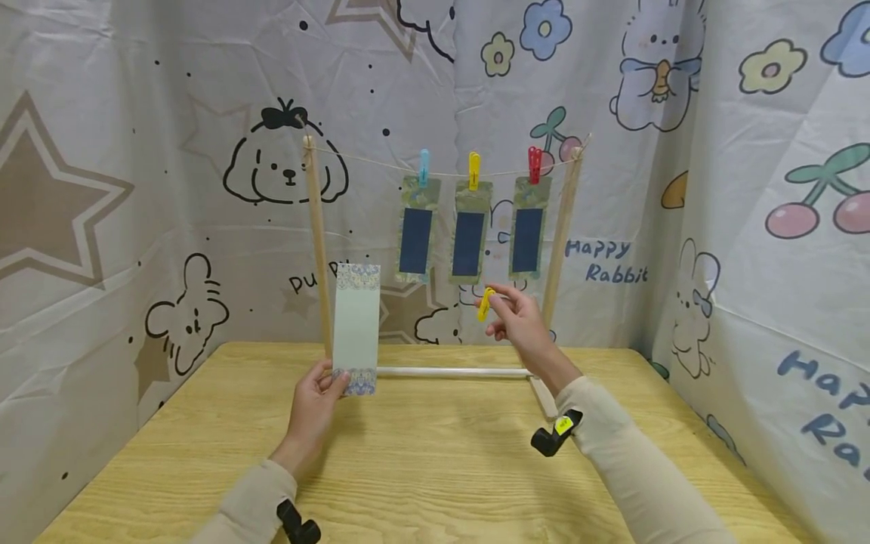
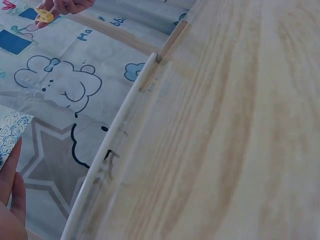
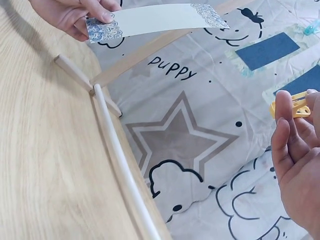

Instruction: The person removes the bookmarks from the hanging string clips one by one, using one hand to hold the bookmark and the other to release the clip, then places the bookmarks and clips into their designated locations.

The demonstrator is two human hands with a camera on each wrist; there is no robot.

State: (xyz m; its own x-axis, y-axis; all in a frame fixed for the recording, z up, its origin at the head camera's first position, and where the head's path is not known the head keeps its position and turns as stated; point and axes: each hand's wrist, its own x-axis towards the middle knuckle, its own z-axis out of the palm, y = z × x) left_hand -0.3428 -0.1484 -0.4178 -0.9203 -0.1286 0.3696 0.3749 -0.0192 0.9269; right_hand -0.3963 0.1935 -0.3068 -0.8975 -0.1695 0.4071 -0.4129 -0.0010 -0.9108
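My left hand [image 1: 314, 406] pinches the lower end of a pale green bookmark-like card [image 1: 356, 321] with patterned blue-grey ends, held upright by the left post. In the right wrist view the same card [image 3: 155, 21] bends slightly. My right hand [image 1: 522, 325] pinches a yellow clothespin [image 1: 485, 304] between thumb and fingers, just below the hanging cards. From a string [image 1: 367, 161] hang three green-edged cards with dark blue panels: the left card [image 1: 415, 240] under a light blue clothespin [image 1: 424, 168], the middle card [image 1: 469, 243] under a yellow clothespin [image 1: 473, 171], the right card [image 1: 527, 240] under red clothespin [image 1: 535, 164].
The string runs between a left wooden post [image 1: 316, 242] and a right wooden post [image 1: 563, 234]. A white rod [image 1: 451, 372] joins them low down, above the wooden table [image 1: 421, 461]. A printed cloth [image 1: 204, 60] surrounds the table at the back and sides.
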